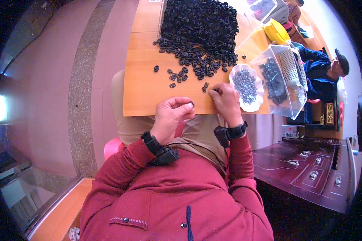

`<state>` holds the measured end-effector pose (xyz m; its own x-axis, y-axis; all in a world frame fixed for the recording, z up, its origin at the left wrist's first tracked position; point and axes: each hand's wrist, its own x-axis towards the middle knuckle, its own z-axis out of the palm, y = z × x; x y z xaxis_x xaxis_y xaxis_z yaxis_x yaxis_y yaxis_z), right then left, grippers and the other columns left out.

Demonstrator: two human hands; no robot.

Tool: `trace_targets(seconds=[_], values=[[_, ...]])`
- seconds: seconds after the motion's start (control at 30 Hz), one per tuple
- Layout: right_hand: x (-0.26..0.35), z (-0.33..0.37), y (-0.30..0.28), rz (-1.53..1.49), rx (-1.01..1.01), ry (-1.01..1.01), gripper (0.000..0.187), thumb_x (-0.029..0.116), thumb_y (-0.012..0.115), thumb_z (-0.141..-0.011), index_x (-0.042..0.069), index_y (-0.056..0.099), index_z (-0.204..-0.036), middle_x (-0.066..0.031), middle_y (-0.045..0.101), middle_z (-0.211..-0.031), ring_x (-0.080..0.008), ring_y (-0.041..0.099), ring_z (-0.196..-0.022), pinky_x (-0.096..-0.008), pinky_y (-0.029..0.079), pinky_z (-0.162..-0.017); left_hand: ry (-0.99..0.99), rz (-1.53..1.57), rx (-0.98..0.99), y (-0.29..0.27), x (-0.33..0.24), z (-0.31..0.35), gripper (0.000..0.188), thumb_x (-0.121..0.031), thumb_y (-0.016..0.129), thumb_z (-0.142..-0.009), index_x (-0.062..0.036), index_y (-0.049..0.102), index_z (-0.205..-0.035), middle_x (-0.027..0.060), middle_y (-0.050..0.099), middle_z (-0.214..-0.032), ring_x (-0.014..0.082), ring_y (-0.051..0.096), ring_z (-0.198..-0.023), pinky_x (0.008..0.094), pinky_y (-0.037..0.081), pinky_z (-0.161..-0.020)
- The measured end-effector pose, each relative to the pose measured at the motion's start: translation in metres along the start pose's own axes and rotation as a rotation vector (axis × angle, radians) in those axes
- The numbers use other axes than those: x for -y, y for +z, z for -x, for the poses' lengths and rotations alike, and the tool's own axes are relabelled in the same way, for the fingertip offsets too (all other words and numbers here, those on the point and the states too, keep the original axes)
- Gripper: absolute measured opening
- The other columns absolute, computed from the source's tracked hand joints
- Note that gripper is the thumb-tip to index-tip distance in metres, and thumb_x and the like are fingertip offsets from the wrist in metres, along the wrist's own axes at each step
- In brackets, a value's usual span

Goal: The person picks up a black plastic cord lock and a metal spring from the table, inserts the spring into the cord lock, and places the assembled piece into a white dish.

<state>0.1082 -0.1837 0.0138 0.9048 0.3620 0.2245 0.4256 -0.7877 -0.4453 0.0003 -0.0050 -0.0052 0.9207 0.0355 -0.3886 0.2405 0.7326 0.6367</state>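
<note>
Above the table's near edge, my left hand (171,116) pinches a small black part (192,104) between thumb and fingertips; the fingers hide most of it. To its right, my right hand (228,103) is low over the tabletop, with its fingertips closed around another dark little piece (215,90). A few loose black pieces (205,86) lie just left of it. Beyond both hands spreads a large heap of small black oval pieces with holes (201,30). Beside my right hand stands a white scalloped dish (259,89) of small shiny metal parts.
A clear plastic bin (295,107) with dark parts stands right of the dish, a white perforated basket (290,66) at its side. A yellow container (276,31) is farther back. A person in dark blue (319,76) sits at the right. The wooden table (138,94) ends before my lap.
</note>
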Motion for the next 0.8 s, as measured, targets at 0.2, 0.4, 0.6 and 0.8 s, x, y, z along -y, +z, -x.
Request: trace_targets(seconds=[0.2,0.4,0.6,0.8], values=[[-0.006,0.006,0.001,-0.051,-0.055,-0.074,0.017,0.011,0.07,-0.079,-0.001,0.067,-0.089,-0.0155,0.064,-0.075,-0.0275,0.062,-0.067,-0.0355,0.049,-0.063,-0.006,-0.004,-0.002,0.003,-0.003,0.002,0.016,-0.004,0.065,-0.087,-0.0005,0.061,-0.102,0.008,0.066,-0.087,0.0164,0.065,-0.074,0.0304,0.058,-0.067],[-0.018,0.017,0.006,-0.377,-0.051,0.04,0.015,0.005,0.067,-0.083,-0.004,0.067,-0.095,-0.007,0.065,-0.076,-0.0116,0.06,-0.061,-0.026,0.047,-0.052,0.006,-0.019,0.012,0.001,0.0,0.0,0.016,-0.005,0.065,-0.087,-0.0002,0.06,-0.102,0.0082,0.066,-0.087,0.0165,0.065,-0.074,0.0303,0.058,-0.068],[-0.001,0.027,0.0,-0.848,0.049,0.335,0.023,0.005,0.067,-0.086,-0.003,0.064,-0.107,-0.0023,0.064,-0.081,-0.0065,0.059,-0.065,-0.0212,0.051,-0.054,-0.013,-0.021,0.004,-0.001,0.001,0.001,0.015,-0.004,0.064,-0.088,-0.0004,0.06,-0.102,0.0078,0.066,-0.088,0.0163,0.065,-0.076,0.0304,0.058,-0.069],[0.006,0.04,0.007,-1.143,0.154,0.387,0.026,0.002,0.065,-0.086,-0.003,0.062,-0.112,-0.0048,0.066,-0.087,-0.0104,0.063,-0.069,-0.0261,0.058,-0.065,-0.007,-0.014,-0.034,0.003,0.001,0.003,0.014,-0.003,0.063,-0.088,0.0004,0.06,-0.102,0.0085,0.066,-0.091,0.0175,0.066,-0.08,0.0315,0.058,-0.071]])
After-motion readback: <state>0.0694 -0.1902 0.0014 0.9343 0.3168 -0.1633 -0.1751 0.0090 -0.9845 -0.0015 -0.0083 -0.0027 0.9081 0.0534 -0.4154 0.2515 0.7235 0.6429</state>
